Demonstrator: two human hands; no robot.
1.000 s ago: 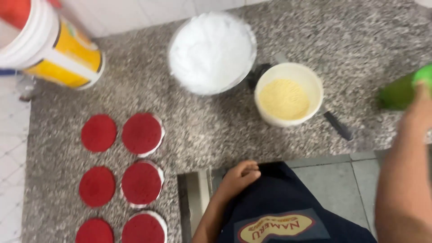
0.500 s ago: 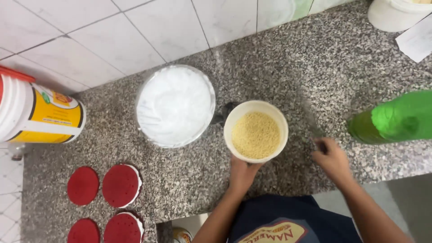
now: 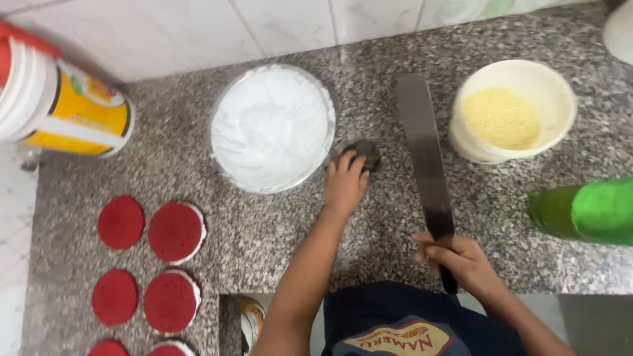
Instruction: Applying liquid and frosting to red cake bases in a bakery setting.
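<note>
My right hand [image 3: 458,258] grips the dark handle of a long flat metal spatula [image 3: 423,151] whose blade points away across the speckled granite counter [image 3: 264,237]. My left hand [image 3: 344,184] reaches forward, its fingertips on a small dark round object [image 3: 366,153] beside a metal bowl of white cream [image 3: 272,128]. Whether the fingers hold that object I cannot tell. A cream-coloured bowl of yellow crumbs [image 3: 511,112] stands to the right of the blade.
Several red round cake discs [image 3: 175,232], some on white cream layers, lie at the left front. A white and yellow bucket with a red lid [image 3: 62,102] stands at the back left by the tiled wall. A green bottle [image 3: 587,211] lies at the right.
The crumb bowl now sits further right, away from the cream bowl. My right hand has taken up the spatula. My left hand has left the crumb bowl and reached the dark object.
</note>
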